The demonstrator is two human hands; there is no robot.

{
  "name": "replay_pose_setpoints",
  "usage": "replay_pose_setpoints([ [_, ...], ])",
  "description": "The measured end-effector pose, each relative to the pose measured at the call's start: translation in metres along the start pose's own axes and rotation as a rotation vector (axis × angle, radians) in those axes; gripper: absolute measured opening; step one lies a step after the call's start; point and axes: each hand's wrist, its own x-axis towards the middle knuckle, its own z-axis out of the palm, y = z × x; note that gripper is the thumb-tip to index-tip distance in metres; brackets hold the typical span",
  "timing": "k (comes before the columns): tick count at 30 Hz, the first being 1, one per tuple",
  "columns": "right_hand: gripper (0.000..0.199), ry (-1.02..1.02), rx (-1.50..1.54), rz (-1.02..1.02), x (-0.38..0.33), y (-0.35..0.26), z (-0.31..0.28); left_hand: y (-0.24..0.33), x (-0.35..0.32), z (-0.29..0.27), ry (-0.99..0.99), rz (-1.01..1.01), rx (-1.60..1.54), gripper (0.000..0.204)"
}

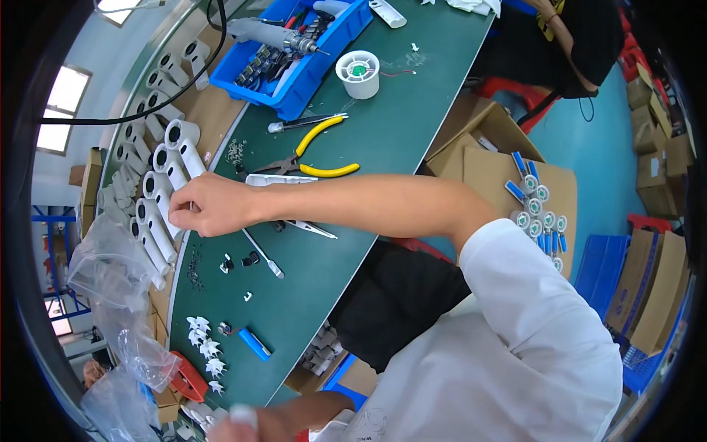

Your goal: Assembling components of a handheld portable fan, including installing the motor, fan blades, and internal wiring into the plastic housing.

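My right hand (215, 205) reaches across the green table with its fingers curled inward, beside a row of white handheld fan housings (156, 184). Whatever its fingertips hold, if anything, is hidden. Under that forearm lie a white elongated shell (280, 179) and pliers with yellow handles (324, 140). My left hand (254, 425) is at the lower edge, smeared by motion, with a whitish patch on it; its fingers cannot be made out. Nearest to it are white fan blades (213, 366) in a line and a blue battery (254, 344) joined to a small motor (224, 329).
A blue bin (294, 92) holds an electric screwdriver (272, 33) and metal parts. A white round fan head (359, 75) stands near it. Small dark screws (195, 267) and a white-handled screwdriver (265, 254) lie about. A black cable (147, 116) crosses overhead. A co-worker's arm (563, 33) shows at the top right.
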Motion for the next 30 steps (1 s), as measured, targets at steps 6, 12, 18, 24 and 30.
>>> replay_pose_setpoints([
  [6, 0.019, 0.067, -0.059, -0.062, 0.004, 0.006, 0.005, -0.025, -0.023, -0.009, 0.051, 0.158, 1.617, 0.029],
  [12, 0.021, 0.028, -0.027, 0.033, 0.004, 0.012, 0.009, -0.007, -0.021, -0.025, -0.407, 0.187, 2.087, 0.036],
  [18, 0.022, 0.016, -0.029, 0.008, 0.005, 0.007, 0.005, 0.025, -0.009, -0.018, -0.263, 0.028, 1.488, 0.033],
  [24, 0.023, 0.014, -0.033, 0.0, 0.007, 0.005, 0.006, 0.023, 0.011, 0.046, 0.162, -0.158, 0.217, 0.03],
  [30, 0.023, 0.02, -0.061, -0.06, -0.001, 0.003, 0.012, 0.005, 0.007, 0.05, 0.265, -0.172, -0.179, 0.033],
])
